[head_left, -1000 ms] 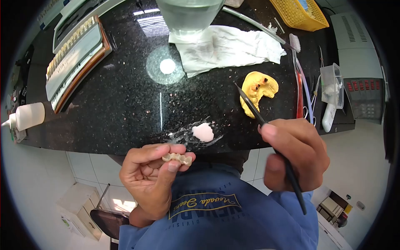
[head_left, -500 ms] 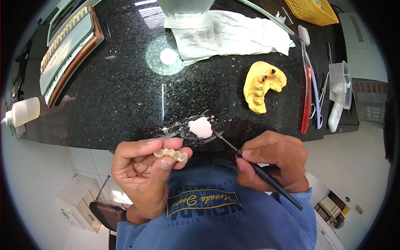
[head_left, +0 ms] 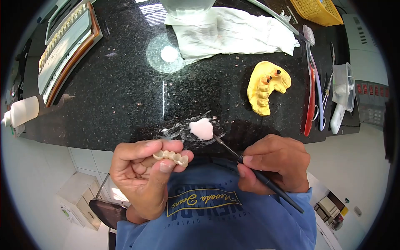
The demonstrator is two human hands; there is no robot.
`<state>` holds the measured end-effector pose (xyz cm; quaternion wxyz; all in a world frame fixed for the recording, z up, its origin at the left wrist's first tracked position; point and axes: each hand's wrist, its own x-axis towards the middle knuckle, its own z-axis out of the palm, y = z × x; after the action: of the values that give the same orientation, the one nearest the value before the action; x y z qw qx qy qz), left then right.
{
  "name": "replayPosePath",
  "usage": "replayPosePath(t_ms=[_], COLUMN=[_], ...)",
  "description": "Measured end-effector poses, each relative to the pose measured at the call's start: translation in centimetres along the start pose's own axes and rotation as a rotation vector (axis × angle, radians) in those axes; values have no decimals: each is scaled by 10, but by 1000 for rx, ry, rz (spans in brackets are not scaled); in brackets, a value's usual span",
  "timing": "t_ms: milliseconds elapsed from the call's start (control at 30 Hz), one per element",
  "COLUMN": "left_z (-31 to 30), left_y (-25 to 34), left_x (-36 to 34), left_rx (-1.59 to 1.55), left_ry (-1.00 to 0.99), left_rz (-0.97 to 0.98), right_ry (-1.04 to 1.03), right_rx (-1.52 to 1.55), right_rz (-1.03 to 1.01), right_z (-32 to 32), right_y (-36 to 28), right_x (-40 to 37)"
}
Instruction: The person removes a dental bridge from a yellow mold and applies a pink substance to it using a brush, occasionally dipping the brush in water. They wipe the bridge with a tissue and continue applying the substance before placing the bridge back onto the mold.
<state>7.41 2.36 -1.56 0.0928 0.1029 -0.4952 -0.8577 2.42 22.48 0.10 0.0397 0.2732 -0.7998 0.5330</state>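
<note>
Between thumb and fingers, my left hand (head_left: 143, 175) pinches a tooth-coloured dental bridge (head_left: 171, 157) just off the counter's front edge. My right hand (head_left: 277, 164) is closed round the dark handle of a fine brush (head_left: 266, 181). Its tip meets the right edge of a pale pink mound of porcelain paste (head_left: 201, 128) on the black counter. White smears surround the mound. A yellow dental model (head_left: 262, 93) of an arch, with dark and reddish spots on some teeth, sits beyond my right hand.
On the speckled black counter (head_left: 121, 89) stand a shade guide (head_left: 68, 52), a white squeeze bottle (head_left: 24, 111) and a clear container (head_left: 187, 5) by a white cloth (head_left: 233, 33). Toothbrushes (head_left: 310, 91), scissors and a clear box (head_left: 343, 85) line the right side. A yellow basket (head_left: 318, 11) is behind.
The view has shifted slightly, so the counter items appear a little displaced. Both hands keep their holds, and the brush tip stays at the paste's edge.
</note>
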Motion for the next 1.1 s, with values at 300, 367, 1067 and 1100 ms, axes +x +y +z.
replayPosePath(t_ms=[300, 367, 1067, 1100], left_z=[7, 9, 2, 2], left_y=[8, 11, 9, 8], left_x=[0, 0, 2, 2], left_rx=[52, 119, 57, 58], left_ry=[41, 103, 32, 32], left_rz=[-78, -113, -123, -125], right_ry=[67, 30, -18, -17], right_rx=[147, 161, 284, 282], right_rz=[-42, -111, -215, -219], right_z=[-2, -2, 16, 16], right_y=[2, 2, 1, 2], right_x=[-1, 3, 8, 8])
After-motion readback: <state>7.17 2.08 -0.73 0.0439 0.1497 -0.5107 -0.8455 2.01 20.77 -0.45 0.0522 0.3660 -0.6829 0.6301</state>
